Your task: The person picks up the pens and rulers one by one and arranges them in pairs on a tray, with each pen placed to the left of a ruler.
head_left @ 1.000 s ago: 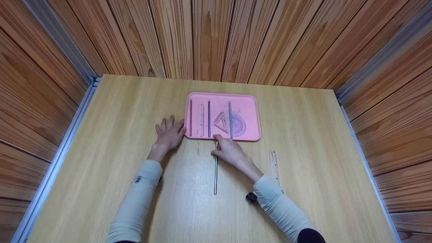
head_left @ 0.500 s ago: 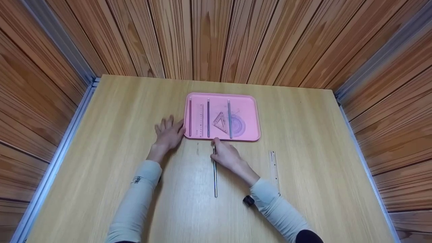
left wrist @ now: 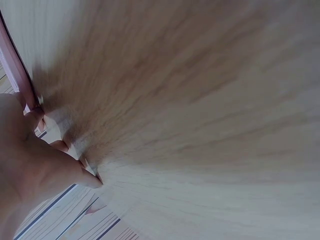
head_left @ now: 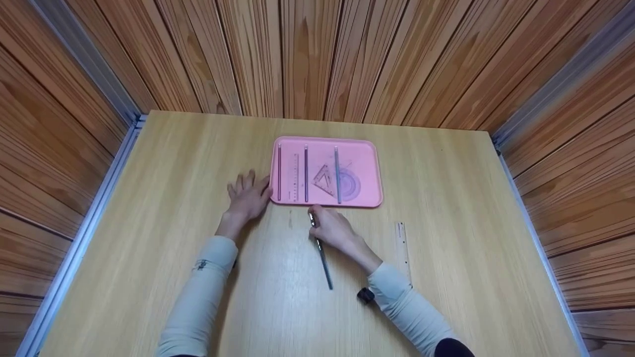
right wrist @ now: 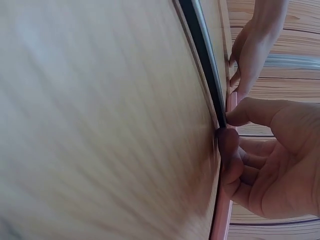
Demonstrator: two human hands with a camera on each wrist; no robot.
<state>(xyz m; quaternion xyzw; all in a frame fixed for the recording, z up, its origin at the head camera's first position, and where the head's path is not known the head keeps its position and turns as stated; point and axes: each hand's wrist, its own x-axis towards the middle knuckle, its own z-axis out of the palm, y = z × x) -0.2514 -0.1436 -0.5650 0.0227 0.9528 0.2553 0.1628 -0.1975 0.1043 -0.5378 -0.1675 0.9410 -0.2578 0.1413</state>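
Observation:
My right hand [head_left: 333,227] pinches a dark, shiny pencil [head_left: 323,263] between thumb and fingers, just in front of the pink tray [head_left: 369,198]. The pencil slants, its near end pointing toward me and a little right. In the right wrist view, the thumb and curled fingers meet on the pencil [right wrist: 204,55], close over the table. My left hand [head_left: 248,200] rests on the table with spread fingers, its thumb side at the tray's left edge. Inside the tray lie a dark red pencil [head_left: 280,173], a dark blue pencil [head_left: 306,173] and a teal pencil [head_left: 338,173].
A clear ruler [head_left: 296,176], a set square [head_left: 324,179] and a round purple protractor [head_left: 351,184] also lie in the tray. Another ruler [head_left: 402,248] lies on the wooden table [head_left: 471,223], beside my right forearm. Wood-panelled walls [head_left: 317,59] enclose the table.
My right hand has drawn back slightly from the tray's front edge with the pencil. The pencil has turned from nearly straight to slanted, its near end swinging right. My left hand stays put.

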